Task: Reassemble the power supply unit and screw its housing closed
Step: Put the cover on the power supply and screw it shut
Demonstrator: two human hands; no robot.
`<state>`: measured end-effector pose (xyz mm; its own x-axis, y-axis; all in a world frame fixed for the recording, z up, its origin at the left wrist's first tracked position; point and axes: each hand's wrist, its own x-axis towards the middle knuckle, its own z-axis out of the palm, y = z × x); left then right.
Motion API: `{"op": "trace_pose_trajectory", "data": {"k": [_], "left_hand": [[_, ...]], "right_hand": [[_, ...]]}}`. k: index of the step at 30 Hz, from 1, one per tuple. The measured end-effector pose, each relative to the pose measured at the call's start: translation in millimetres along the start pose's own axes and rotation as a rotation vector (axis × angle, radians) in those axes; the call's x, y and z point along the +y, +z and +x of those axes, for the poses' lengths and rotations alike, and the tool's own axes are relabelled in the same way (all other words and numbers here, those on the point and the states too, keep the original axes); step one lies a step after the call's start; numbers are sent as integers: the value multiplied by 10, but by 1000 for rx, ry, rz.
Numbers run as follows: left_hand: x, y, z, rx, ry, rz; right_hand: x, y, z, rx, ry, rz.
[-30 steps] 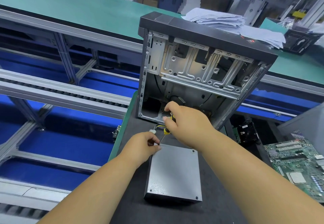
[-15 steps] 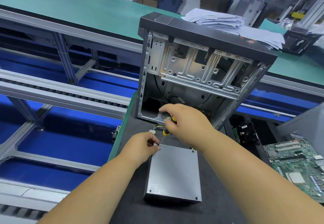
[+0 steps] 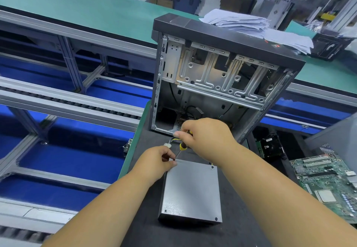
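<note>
The grey power supply unit [image 3: 191, 192] lies flat on the black mat, lid up, with its cable bundle and white connector [image 3: 167, 145] trailing off its far end. My right hand [image 3: 206, 138] grips the yellow-and-black handle of a screwdriver [image 3: 182, 146], whose shaft slants down to the unit's far left corner. My left hand [image 3: 156, 162] sits at that corner and pinches the shaft near its tip. The screw itself is hidden by my fingers.
An open, gutted computer case [image 3: 218, 76] stands upright just behind the unit. A green motherboard [image 3: 328, 185] lies at the right, a small black part [image 3: 270, 146] beyond it. Stacked papers [image 3: 251, 26] rest behind the case. Conveyor rails [image 3: 67, 99] run along the left.
My right hand has turned on the screwdriver handle, fingers shifting round it. The left hand and the unit have stayed put.
</note>
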<state>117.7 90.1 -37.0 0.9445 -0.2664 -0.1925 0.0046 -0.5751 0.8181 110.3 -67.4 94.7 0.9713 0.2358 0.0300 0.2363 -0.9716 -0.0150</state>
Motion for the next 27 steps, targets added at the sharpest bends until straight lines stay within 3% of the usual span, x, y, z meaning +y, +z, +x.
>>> {"op": "trace_pose_trajectory", "data": {"k": [5, 10, 15, 20, 27], "left_hand": [[11, 5, 2, 7, -6, 11], [3, 7, 2, 8, -14, 11], [-6, 10, 10, 7, -6, 9], [-12, 20, 10, 9, -11, -4], [-7, 20, 8, 8, -14, 7]], "right_hand": [[-3, -35, -10, -20, -83, 180], [-5, -14, -2, -8, 14, -7], [13, -34, -41, -23, -58, 209], [-11, -23, -28, 35, 41, -28], [2, -65, -35, 1, -11, 158]]}}
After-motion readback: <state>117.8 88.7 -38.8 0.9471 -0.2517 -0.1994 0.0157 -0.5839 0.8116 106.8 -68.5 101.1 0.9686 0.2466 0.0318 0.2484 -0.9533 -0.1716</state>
